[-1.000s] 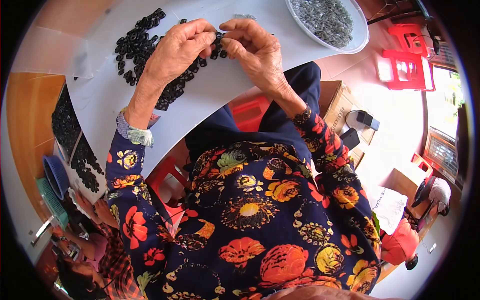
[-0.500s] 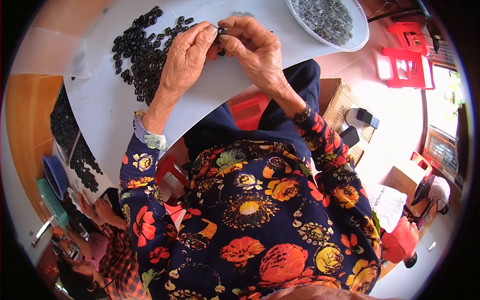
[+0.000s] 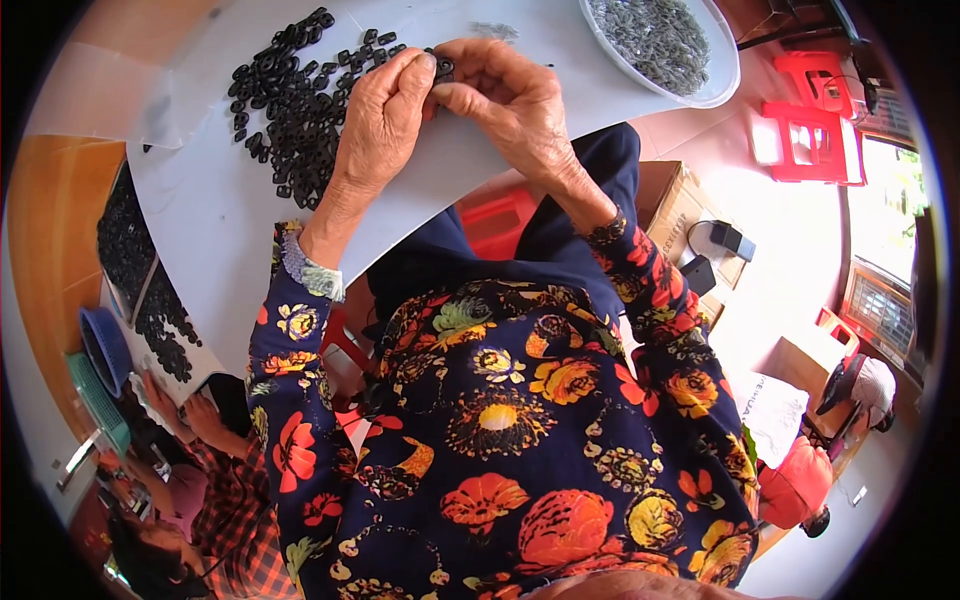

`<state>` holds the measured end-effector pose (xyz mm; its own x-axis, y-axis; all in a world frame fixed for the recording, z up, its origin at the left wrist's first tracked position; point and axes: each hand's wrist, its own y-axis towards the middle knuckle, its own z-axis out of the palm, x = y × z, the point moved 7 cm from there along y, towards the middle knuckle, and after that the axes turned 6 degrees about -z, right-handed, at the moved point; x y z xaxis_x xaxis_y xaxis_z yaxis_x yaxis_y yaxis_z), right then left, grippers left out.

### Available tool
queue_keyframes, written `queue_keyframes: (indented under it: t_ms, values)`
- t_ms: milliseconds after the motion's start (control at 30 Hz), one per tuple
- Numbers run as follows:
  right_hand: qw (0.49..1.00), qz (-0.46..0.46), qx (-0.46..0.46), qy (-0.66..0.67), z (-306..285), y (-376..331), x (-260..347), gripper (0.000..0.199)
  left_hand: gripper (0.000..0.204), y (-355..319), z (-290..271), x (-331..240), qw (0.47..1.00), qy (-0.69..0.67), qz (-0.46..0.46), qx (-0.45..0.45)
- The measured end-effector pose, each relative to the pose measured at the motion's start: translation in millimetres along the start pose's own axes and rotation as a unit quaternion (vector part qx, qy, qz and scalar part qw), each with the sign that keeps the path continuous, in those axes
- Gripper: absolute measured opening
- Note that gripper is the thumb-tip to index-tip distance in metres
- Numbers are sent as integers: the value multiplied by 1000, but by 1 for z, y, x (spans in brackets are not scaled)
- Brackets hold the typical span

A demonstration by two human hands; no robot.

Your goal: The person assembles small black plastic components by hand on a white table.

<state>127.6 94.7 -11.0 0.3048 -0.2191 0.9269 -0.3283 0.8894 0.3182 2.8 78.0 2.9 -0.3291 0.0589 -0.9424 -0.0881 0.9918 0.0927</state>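
Observation:
My left hand pinches a small black ring-like part between thumb and fingers, over the far side of the white table. From the other side, my right hand closes its thumb and fingertips around the same part. My fingers hide much of it, and I cannot tell whether something smaller is pressed against it. Beside my left hand spreads a loose pile of black parts with holes. A few small clear pieces lie just beyond my right fingers.
A white tub of small clear-grey pieces stands at the table's far right. Cardboard box and red stools are to the right. At lower left, a co-worker's hands are near more black parts and a blue basket.
My left wrist has shifted slightly right and my hands are closer together around the black part. The part shows a little lower in the picture.

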Motion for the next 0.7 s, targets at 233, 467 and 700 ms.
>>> queue_keyframes:
  t_ms: [233, 467, 700]
  values:
    - [984, -62, 17, -168, -2, 2, -1, 32, 28, -1, 1, 5, 999, -3, -3, 41]
    - [980, -97, 25, -173, 0, 1, 2, 27, 28, -5, 2, 4, 999, -15, 6, 42]
    - [973, -111, 20, -202, 0, -1, 9, 23, 28, -5, 4, 7, 997, 9, 5, 73]
